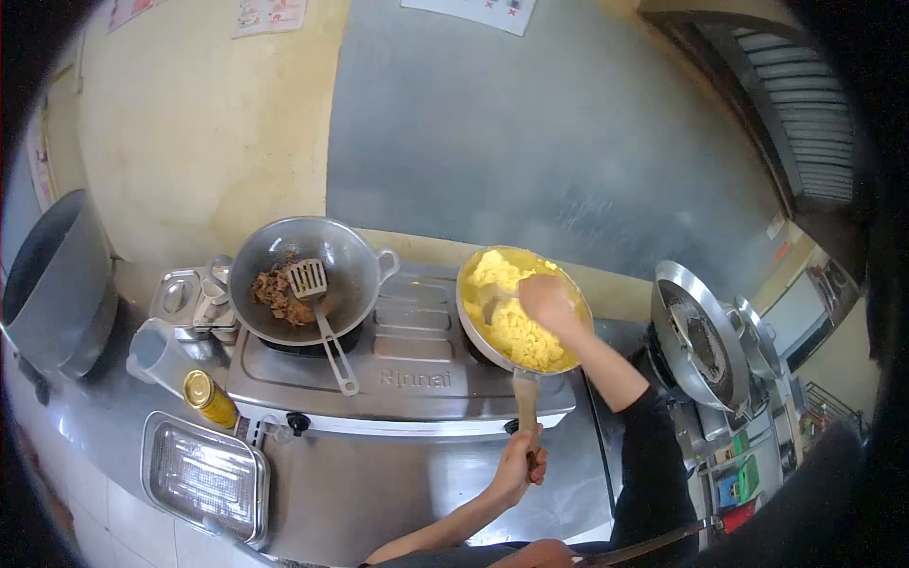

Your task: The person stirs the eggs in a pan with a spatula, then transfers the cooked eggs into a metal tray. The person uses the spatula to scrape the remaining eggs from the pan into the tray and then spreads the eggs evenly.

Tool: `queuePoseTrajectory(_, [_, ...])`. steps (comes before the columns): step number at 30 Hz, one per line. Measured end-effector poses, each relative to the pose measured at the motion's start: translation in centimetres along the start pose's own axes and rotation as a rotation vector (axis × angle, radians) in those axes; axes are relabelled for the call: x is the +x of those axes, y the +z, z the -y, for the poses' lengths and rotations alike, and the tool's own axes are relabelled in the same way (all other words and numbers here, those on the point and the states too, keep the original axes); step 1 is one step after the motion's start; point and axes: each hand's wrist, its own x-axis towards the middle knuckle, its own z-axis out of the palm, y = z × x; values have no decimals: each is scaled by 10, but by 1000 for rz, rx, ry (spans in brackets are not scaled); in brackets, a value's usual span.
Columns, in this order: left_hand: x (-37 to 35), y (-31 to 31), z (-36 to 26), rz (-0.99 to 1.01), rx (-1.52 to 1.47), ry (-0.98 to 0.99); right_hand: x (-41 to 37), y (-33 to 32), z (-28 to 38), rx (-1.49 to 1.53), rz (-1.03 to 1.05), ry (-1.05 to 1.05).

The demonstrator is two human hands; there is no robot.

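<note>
My left hand [516, 469] is wrapped round the wooden handle [526, 407] of a frying pan [585, 312]. The pan sits on the right burner and holds yellow scrambled eggs [530, 341]. Over the pan, my right hand [547, 301] is closed on a spatula [494, 305]; its grey blade rests among the eggs, and most of its handle is hidden. On the left burner stands a wok [355, 251] with browned cooked meat [275, 293]. A slotted turner [327, 327] leans in it, its handle reaching over the near rim.
Under both pans is a steel gas stove [412, 379]. To its left are a yellow can [210, 398], a clear plastic jug [156, 355], a metal tray [204, 473] and a large pot [57, 284]. Another wok [701, 331] stands at the right. A grey panel covers the wall behind.
</note>
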Motion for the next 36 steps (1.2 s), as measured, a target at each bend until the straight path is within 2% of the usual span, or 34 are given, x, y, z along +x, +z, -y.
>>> queuePoseTrajectory(1, [1,-3,2,-2,-33,-12,10,11,-24,76,18,18])
queuePoseTrajectory(3, [1,-2,4,-18,-38,23,13,-28,-59,240,461,155])
queuePoseTrajectory(5, [-2,-1,-2,4,-30,31,6,-10,-93,133,226,12])
queuePoseTrajectory(6, [-3,-2,-5,5,-25,-15,2,-24,-87,128,209,-2])
queuePoseTrajectory(8, [-1,-4,-5,10,-20,-33,-34,-57,-72,106,98,208])
queuePoseTrajectory(9, [0,-6,-4,-6,4,-9,-35,-30,-68,102,131,220])
queuePoseTrajectory(11, [1,-6,0,-1,-6,5,-30,36,-63,-6,16,166])
queuePoseTrajectory(12, [-1,-7,2,8,-3,-9,-49,34,-55,-11,22,181])
queuePoseTrajectory(14, [0,-9,-1,59,-42,-12,-91,1,-36,-4,99,10])
queuePoseTrajectory(15, [-2,-8,-4,55,-25,-32,-101,-21,-44,-5,96,18])
queuePoseTrajectory(17, [-2,-6,-6,50,-21,-37,-116,-53,-71,175,100,78])
queuePoseTrajectory(18, [-2,-6,-5,38,-25,-39,-115,-52,-79,175,109,86])
queuePoseTrajectory(20, [-2,-7,-4,56,-33,-46,-113,-45,-94,110,24,277])
queuePoseTrajectory(26, [-4,-3,-10,51,30,-71,-92,19,-127,106,116,484])
queuePoseTrajectory(30, [-4,-3,-15,38,87,-121,-58,33,-126,164,77,444])
queuePoseTrajectory(32, [-1,-6,-11,44,90,-139,-38,31,-118,119,15,207])
queuePoseTrajectory(36, [1,-8,-9,30,76,-92,-15,19,-115,30,101,136])
